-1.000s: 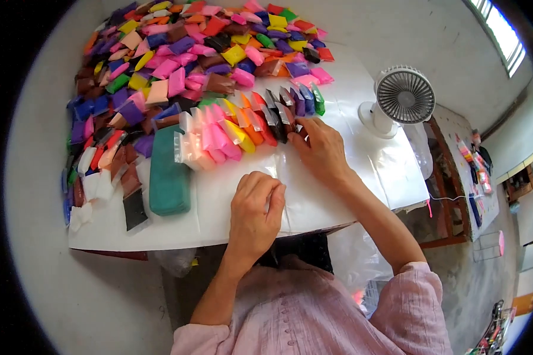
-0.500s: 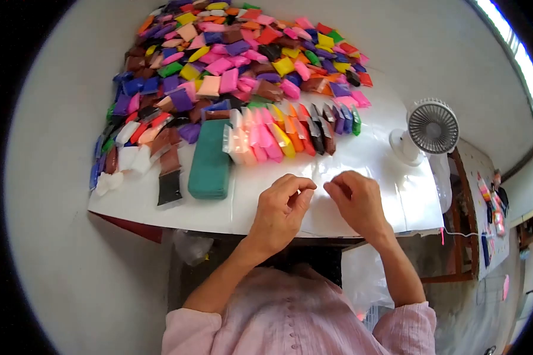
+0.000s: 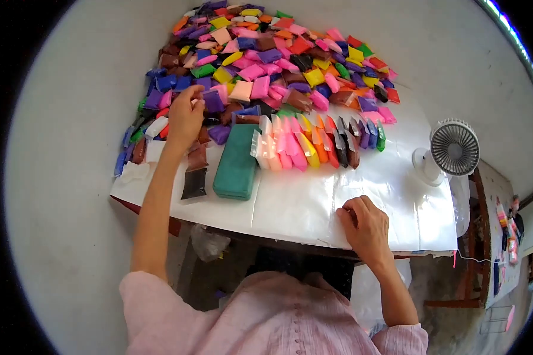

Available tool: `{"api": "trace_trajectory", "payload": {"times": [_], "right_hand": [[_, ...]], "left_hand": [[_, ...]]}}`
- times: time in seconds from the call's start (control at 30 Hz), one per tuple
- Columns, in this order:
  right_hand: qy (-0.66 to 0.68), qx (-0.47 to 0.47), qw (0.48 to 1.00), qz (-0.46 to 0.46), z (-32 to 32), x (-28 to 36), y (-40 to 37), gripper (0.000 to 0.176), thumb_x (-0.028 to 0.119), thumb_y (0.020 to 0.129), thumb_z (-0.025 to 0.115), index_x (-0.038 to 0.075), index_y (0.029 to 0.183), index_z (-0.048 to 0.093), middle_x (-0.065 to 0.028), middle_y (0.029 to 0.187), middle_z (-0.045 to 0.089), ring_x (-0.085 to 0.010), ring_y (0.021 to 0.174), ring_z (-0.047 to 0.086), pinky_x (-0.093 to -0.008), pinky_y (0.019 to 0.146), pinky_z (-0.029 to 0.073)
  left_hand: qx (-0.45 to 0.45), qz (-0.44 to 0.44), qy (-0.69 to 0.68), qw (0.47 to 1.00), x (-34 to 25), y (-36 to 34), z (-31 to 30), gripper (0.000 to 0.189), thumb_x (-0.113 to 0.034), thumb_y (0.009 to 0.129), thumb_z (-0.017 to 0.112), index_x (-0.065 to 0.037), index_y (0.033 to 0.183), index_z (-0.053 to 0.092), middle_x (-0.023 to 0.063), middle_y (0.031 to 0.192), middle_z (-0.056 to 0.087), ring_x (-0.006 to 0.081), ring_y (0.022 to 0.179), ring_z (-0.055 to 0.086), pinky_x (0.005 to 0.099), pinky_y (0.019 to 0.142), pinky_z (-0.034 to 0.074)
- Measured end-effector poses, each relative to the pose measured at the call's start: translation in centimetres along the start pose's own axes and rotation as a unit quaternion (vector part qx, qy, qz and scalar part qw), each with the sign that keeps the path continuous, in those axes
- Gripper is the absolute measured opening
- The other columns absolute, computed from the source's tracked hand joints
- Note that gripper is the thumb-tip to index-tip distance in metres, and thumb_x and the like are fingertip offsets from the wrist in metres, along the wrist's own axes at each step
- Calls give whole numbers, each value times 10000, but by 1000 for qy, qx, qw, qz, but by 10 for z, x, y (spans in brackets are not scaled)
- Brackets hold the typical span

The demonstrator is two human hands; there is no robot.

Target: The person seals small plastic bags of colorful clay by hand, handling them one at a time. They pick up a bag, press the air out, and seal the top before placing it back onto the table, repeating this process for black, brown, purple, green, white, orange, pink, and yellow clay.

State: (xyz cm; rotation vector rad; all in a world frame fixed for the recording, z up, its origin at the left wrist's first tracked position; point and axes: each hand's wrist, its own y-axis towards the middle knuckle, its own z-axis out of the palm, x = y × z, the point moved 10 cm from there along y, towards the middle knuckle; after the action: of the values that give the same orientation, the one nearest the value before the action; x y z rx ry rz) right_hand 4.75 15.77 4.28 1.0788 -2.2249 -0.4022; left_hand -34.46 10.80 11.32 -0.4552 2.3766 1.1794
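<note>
My left hand is stretched over the left part of a heap of small plastic packets in many colours. Its fingers are bent and slightly apart, beside a purple packet, and I see nothing held in them. Close to the table's front edge, my right hand rests with curled fingers and nothing visible in them. Between the hands, a green block-shaped case stands at the left end of a row of packets, running from white and pink through yellow, orange and red to black, purple and green.
A white fan stands at the right of the white-covered table. Left of the green case lie a black packet and crumpled white tissue. Walls border the table at the left and back.
My left hand has moved from the table's front, near my right hand, to the heap at the far left. My right hand stays near the front edge. The view has shifted.
</note>
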Motion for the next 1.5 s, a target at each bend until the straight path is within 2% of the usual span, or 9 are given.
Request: {"api": "trace_trajectory", "payload": {"times": [0.1,0.33,0.57,0.63,0.73,0.8,1.0,1.17,1.5], "right_hand": [[1,-22,1000,-22,-2,1,-1,132,112,802,674,45,789,561,-89,745,572,-271,639,597,-370,560,468],[5,-34,999,-28,-1,-1,-2,141,110,797,670,46,790,544,-92,751,563,-284,627,585,-378,556,467],[13,-48,998,-24,-4,0,-2,127,86,787,677,39,771,560,-90,727,572,-281,614,576,-370,546,455],[33,-33,999,-18,-4,-2,-1,120,95,803,660,32,778,561,-104,749,583,-303,651,595,-392,566,470],[112,-56,992,-2,-13,-8,0,113,96,832,643,9,796,581,-114,747,595,-285,646,605,-377,571,473],[183,-81,979,30,-19,-19,-1,117,99,859,628,-8,820,600,-111,734,599,-243,619,592,-349,564,464],[422,-42,887,180,-23,-36,-14,200,156,947,553,-26,962,635,-55,755,617,-115,640,532,-253,591,436],[408,-24,900,153,-22,-28,-26,229,180,890,654,-31,977,631,-32,767,620,-55,653,516,-207,569,413],[483,-149,840,195,-20,-37,-49,157,132,891,648,-12,865,592,16,731,592,-36,645,496,-197,572,401]], "left_hand": [[8,138,191,972,4,18,18,470,-30,786,567,-18,1254,521,186,1207,568,388,1049,488,447,930,403],[103,154,292,938,11,24,45,327,-94,751,662,-7,1063,624,156,1053,601,353,1003,508,438,855,439],[-22,109,236,965,-13,12,-6,247,-144,832,633,21,1015,624,137,949,641,303,873,570,401,773,462],[23,-4,-89,996,-21,1,-10,220,-140,864,627,25,1009,624,101,946,649,222,790,586,356,708,473],[115,-136,-410,895,-99,-54,8,207,-126,896,631,21,1043,629,25,904,639,75,678,559,251,592,460],[168,-88,-384,903,-113,-85,30,220,-109,878,653,5,1065,634,18,863,629,57,648,529,223,564,445],[322,-199,-533,756,-184,-171,111,149,-138,883,636,-18,971,635,-22,720,564,33,589,461,188,532,370],[369,-161,-504,764,-208,-180,130,176,-206,867,659,-32,884,639,-36,686,550,18,589,423,190,529,335],[346,-186,-575,718,-214,-203,152,263,-187,869,682,-15,1062,633,-2,830,632,47,693,519,201,626,429]]}}
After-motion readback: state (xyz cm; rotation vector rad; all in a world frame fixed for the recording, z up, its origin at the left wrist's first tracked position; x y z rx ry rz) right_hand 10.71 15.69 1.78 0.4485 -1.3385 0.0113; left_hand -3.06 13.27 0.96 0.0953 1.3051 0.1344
